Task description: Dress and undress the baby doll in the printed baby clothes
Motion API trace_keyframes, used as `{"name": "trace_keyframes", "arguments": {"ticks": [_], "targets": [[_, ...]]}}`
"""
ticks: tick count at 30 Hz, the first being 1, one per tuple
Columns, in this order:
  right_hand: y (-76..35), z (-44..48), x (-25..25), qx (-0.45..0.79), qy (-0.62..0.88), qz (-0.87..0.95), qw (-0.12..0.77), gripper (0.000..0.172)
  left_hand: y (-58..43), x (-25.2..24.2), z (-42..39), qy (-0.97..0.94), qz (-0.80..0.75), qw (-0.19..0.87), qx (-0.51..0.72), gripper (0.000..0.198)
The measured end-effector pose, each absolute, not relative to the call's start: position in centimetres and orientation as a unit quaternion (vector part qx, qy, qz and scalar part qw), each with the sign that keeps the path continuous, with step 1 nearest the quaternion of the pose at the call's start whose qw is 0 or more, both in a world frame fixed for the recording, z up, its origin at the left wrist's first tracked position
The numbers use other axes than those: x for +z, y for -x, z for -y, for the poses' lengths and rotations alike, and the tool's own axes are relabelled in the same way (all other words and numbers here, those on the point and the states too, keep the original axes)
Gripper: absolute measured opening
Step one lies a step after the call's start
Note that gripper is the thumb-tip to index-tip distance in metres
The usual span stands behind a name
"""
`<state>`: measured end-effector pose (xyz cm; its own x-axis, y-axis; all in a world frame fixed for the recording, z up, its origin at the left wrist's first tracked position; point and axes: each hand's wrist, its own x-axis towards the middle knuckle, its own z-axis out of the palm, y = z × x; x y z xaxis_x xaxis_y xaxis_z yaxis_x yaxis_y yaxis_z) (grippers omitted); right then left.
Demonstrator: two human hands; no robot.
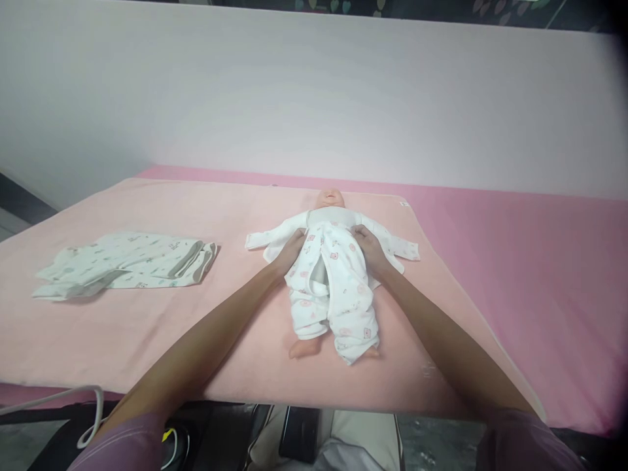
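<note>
A baby doll (330,198) lies on its back on a peach cloth, its feet toward me. It wears a white long-sleeved top (287,229) with both sleeves spread out, and white printed pants (350,288) with an opening at the crotch. My left hand (293,250) is closed on the left side of the pants' waistband. On the right side of the waistband, my right hand (369,247) grips the cloth in the same way. One bare foot (305,348) shows below the left pant leg; the other foot is mostly covered.
Folded white printed cloth (142,261) lies at the left on the peach cloth (235,353). A pink surface (530,275) extends at the right. Behind stands a pale wall. A white cable (98,405) hangs at the lower left, and a dark phone (299,433) is below the front edge.
</note>
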<state>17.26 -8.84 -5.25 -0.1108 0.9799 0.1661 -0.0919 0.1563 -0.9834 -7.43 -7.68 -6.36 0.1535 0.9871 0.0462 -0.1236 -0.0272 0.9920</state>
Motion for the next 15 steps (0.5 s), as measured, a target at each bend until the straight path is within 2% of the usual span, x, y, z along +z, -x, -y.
{"name": "trace_keyframes", "arguments": {"ticks": [5,9,13,15], "targets": [[-17.5,8.6,-5.0,0.404,0.414,0.627,0.522,0.05,8.8,-4.7,7.8,-0.61,-0.407,0.49,0.471,0.041],[-16.9,7.5,-4.4,0.432,0.411,0.627,0.501,0.051,8.8,-3.2,6.9,-0.645,-0.407,0.471,0.443,0.045],[-16.3,5.5,-4.9,0.483,0.441,0.554,0.515,0.062,7.7,-4.3,5.2,-0.564,-0.455,0.464,0.51,0.049],[-16.3,5.1,-5.8,0.477,0.476,0.518,0.527,0.061,7.3,-5.3,4.9,-0.54,-0.486,0.445,0.523,0.051]]}}
